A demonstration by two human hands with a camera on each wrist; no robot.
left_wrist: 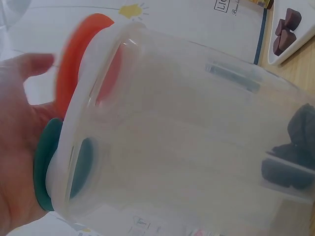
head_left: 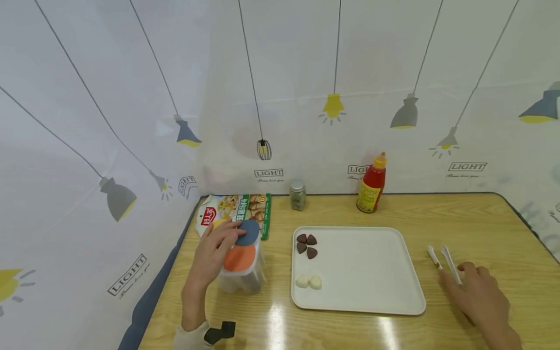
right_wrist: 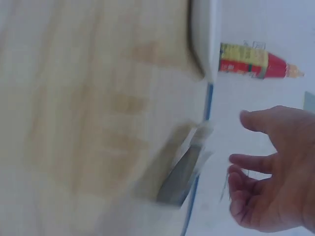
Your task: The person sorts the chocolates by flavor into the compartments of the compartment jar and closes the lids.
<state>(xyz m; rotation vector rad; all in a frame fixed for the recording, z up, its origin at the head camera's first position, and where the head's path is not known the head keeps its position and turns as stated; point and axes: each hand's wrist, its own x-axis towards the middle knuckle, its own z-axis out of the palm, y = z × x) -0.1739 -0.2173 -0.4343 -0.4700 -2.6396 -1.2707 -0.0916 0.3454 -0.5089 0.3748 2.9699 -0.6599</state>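
A clear plastic container [head_left: 245, 282] with orange, blue, green and yellow lids stands at the left; dark pieces [left_wrist: 295, 147] show at its bottom in the left wrist view. My left hand [head_left: 214, 250] is over its top, fingers spread across the lids, beside the orange lid [head_left: 239, 258] and blue lid [head_left: 248, 232]. At the right, white-tipped tongs [head_left: 450, 265] lie on the table. My right hand [head_left: 479, 296] hovers near them with relaxed fingers, and in the right wrist view a gap shows between it and the tongs [right_wrist: 184, 169].
A white tray [head_left: 363, 272] in the middle bears several dark chocolate-like pieces [head_left: 306, 246] and two cream-coloured pieces [head_left: 308, 281]. Behind stand a red sauce bottle [head_left: 372, 187], a small glass jar [head_left: 297, 195] and a green-edged food packet [head_left: 255, 211], partly behind the container.
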